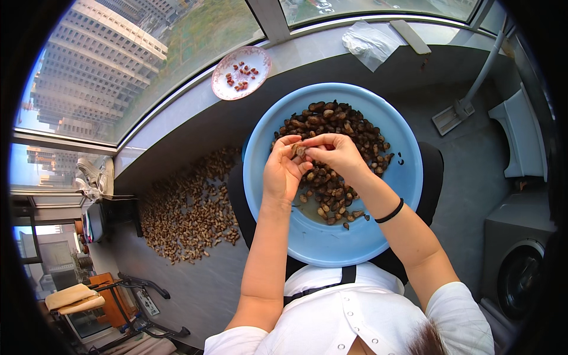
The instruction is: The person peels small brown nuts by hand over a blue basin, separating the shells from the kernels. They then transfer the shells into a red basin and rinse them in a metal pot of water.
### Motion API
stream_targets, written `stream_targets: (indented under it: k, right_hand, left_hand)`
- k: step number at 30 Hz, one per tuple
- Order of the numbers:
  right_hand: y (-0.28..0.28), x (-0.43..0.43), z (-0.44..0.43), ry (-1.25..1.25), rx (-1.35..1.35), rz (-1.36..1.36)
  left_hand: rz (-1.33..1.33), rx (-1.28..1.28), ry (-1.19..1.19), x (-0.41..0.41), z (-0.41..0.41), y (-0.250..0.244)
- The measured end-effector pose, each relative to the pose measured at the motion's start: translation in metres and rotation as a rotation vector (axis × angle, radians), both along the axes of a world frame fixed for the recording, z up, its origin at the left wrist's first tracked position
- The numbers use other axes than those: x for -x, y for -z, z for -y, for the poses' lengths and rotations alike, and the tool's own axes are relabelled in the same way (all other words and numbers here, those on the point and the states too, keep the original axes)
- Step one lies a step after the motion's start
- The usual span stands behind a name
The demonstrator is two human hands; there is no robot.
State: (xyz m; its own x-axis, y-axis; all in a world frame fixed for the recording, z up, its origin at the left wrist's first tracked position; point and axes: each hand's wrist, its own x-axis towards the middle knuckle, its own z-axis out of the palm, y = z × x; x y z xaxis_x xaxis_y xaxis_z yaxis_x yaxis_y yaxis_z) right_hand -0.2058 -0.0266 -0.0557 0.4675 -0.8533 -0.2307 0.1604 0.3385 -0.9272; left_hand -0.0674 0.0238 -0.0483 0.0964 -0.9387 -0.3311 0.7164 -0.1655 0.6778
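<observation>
Above a light blue plastic basin on my lap, both hands meet at one peanut in its shell. My left hand holds it between thumb and fingers, palm turned up. The fingertips of my right hand pinch the same peanut from the other side. Under and behind the hands lies a heap of dark, wet-looking unshelled peanuts, with a little murky water at the basin's near side. A white plate with a pink patterned rim stands on the windowsill and bears several reddish peanut kernels.
Many paler unshelled peanuts are spread over the grey floor at left. A clear plastic bag lies on the sill. To the right are a flat mop, a white plastic stool and a front-loading washing machine. Sneakers sit at far left.
</observation>
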Motion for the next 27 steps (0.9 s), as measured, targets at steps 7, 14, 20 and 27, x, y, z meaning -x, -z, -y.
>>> stream_targets:
  k: [7, 14, 20, 27]
  right_hand:
    - [-0.014, 0.040, 0.026, 0.159, -0.049, 0.335]
    - [-0.016, 0.109, 0.063, 0.580, -0.013, 0.899]
    - [-0.009, 0.134, 0.068, 0.623, 0.042, 1.161]
    - [-0.013, 0.120, 0.066, 0.634, -0.006, 1.145]
  left_hand:
    - [0.327, -0.019, 0.114, 0.003, 0.015, 0.009]
    - [0.902, 0.140, 0.430, 0.052, 0.026, 0.002]
    - [1.405, 0.418, 0.418, 0.100, 0.038, 0.021]
    - [1.908, 0.332, 0.579, 0.125, 0.060, 0.034]
